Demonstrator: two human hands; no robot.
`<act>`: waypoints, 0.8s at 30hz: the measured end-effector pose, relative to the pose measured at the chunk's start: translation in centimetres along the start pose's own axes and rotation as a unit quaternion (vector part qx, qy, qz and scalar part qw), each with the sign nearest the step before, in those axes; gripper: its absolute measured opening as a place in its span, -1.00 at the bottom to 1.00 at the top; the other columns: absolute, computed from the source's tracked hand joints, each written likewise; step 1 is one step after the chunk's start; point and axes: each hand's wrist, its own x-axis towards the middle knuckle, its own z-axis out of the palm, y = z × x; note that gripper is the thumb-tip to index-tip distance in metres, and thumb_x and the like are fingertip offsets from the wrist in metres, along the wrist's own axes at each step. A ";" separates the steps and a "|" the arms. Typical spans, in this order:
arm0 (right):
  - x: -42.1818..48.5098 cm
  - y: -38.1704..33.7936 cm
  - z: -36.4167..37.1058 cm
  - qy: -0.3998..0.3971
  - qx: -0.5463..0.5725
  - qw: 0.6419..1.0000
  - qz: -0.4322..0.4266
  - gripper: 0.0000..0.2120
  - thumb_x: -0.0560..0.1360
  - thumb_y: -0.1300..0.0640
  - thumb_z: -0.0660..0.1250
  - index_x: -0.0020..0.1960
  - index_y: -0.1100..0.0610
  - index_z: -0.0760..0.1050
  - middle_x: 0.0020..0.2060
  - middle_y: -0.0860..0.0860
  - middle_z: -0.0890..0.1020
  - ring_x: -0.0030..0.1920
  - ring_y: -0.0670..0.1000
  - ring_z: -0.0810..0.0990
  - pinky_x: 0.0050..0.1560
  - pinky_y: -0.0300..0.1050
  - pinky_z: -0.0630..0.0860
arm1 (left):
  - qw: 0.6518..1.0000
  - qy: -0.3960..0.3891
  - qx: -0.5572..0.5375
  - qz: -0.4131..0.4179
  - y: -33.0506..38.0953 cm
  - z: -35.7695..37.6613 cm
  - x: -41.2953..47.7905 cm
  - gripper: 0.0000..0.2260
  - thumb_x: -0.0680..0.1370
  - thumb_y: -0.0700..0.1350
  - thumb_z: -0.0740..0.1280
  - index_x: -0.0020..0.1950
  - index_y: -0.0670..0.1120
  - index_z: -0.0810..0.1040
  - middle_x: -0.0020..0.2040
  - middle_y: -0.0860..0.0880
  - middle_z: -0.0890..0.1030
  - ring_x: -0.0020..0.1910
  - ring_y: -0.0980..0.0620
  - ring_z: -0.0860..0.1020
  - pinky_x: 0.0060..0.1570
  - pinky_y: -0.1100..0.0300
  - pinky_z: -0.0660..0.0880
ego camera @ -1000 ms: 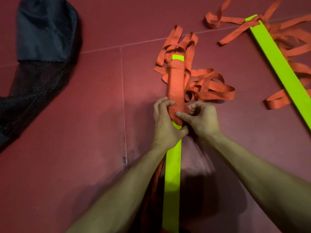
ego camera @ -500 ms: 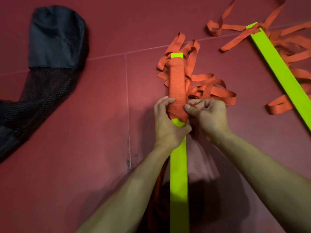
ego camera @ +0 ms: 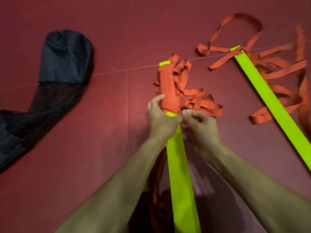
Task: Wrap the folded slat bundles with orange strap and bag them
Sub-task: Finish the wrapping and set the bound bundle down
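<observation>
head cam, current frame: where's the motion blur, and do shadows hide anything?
Head view: the right hand is motion-smeared, its grip unreadable; the loose strap around the far slat bundle is streaked; the left hand on the wrapped bundle and the mesh bag look fairly sharp; arm shadows darken the floor at bottom centre.

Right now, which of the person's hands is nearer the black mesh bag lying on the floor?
Left. The left hand grips the slat bundle on the side facing the bag; the right hand pinches orange strap on the bundle's far side, farther from the bag.
</observation>
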 end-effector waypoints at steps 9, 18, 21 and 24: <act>-6.2 -2.9 -1.7 -0.210 -0.199 0.952 0.102 -0.53 0.42 0.52 0.32 0.20 0.10 0.45 -0.34 0.12 0.54 -0.51 0.04 0.49 -0.48 -0.15 0.50 | 0.936 -0.086 0.214 0.266 7.4 -5.7 2.2 -0.50 0.38 -0.20 0.43 0.32 -0.16 0.46 0.35 -0.12 0.38 0.38 0.00 0.34 0.38 0.24 0.20; -9.8 -9.2 0.4 -0.304 -0.337 0.890 0.041 -0.61 0.38 0.53 0.37 0.02 0.12 0.42 -0.20 0.16 0.52 -0.45 0.04 0.50 -0.45 -0.12 0.50 | 0.664 -0.422 0.543 0.294 16.6 -8.3 -1.5 -0.38 0.45 0.08 0.52 0.41 -0.02 0.34 0.09 -0.01 0.57 0.24 -0.06 0.48 0.31 -0.08 0.30; -12.4 -13.4 1.0 -0.335 -0.400 0.849 0.082 -0.55 0.44 0.49 0.35 0.18 0.09 0.37 -0.12 0.18 0.50 -0.34 0.10 0.58 -0.42 -0.06 0.56 | 0.720 -0.413 0.468 0.306 19.5 -9.5 -3.0 -0.40 0.42 0.01 0.56 0.35 -0.13 0.39 -0.13 -0.01 0.50 -0.07 -0.12 0.51 -0.10 0.07 0.37; -15.8 -19.7 0.9 -0.328 -0.452 0.822 0.111 -0.44 0.45 0.43 0.33 0.33 0.00 0.32 0.00 0.20 0.56 -0.19 0.22 0.66 -0.30 0.03 0.62 | 0.758 -0.369 0.443 0.306 21.4 -11.3 -4.7 -0.43 0.44 -0.01 0.55 0.32 -0.14 0.37 -0.25 0.02 0.47 -0.22 -0.05 0.41 -0.23 0.12 0.24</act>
